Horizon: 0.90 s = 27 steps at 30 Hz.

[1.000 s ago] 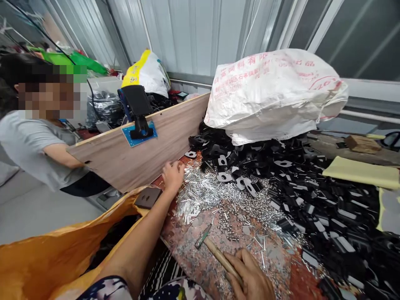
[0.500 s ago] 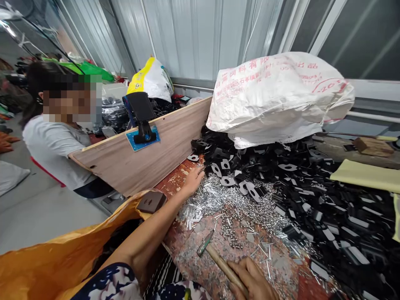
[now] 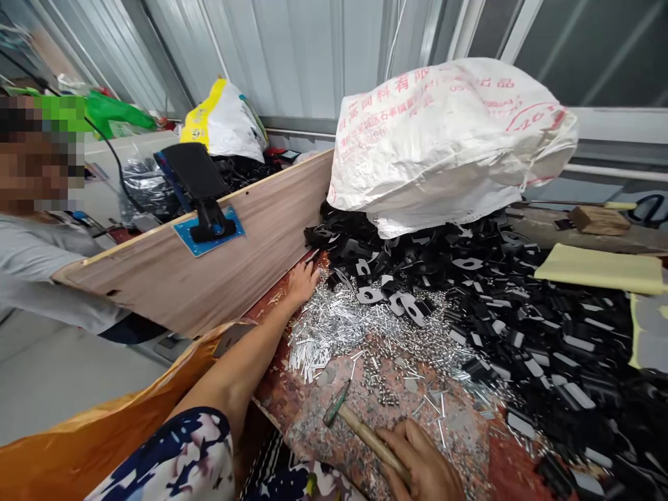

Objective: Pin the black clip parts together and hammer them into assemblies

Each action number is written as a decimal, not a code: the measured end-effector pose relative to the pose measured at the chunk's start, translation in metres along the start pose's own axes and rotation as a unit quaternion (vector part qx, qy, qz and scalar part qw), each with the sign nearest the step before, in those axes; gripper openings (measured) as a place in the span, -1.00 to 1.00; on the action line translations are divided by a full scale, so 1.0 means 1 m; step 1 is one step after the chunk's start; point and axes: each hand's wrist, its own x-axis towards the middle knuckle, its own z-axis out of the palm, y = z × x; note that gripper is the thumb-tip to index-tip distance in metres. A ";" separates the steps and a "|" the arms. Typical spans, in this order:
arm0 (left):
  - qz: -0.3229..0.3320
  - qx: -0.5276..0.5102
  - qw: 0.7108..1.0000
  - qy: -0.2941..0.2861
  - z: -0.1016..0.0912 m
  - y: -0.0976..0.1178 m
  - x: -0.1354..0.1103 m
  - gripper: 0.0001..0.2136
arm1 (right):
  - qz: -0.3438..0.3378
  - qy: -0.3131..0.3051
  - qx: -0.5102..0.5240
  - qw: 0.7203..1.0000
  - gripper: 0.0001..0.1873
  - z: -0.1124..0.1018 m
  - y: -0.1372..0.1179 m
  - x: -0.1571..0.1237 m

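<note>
My right hand (image 3: 420, 463) is wrapped around the wooden handle of a hammer (image 3: 370, 440). The green-grey hammer head (image 3: 337, 403) lies over a speckled stone slab (image 3: 313, 435). My left arm stretches forward along the wooden board. At its end my left hand (image 3: 304, 280) has its fingertips on a flat black piece (image 3: 312, 256), seen nearly edge-on and partly hidden. Right of that hand lies a heap of shiny metal pins (image 3: 334, 320). Beyond it are black parts (image 3: 412, 257), several with pale grey, holed faces.
A wooden board (image 3: 261, 247) carrying a black bracket (image 3: 203, 202) stands upright on the left. Past it sits another person in a grey shirt (image 3: 46, 257). A white woven sack (image 3: 443, 146) rests behind the black parts. An orange sack (image 3: 115, 431) hangs at the near left.
My view has turned to the left's opposite, so the scene sits further left. My left hand has reached slightly forward onto a black piece, which now shows edge-on. My right hand keeps the hammer.
</note>
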 end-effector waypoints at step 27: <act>0.041 -0.478 0.876 -0.041 0.034 0.076 -0.038 -0.64 | -0.022 0.001 -0.022 1.000 -0.64 -0.008 -0.007 0.001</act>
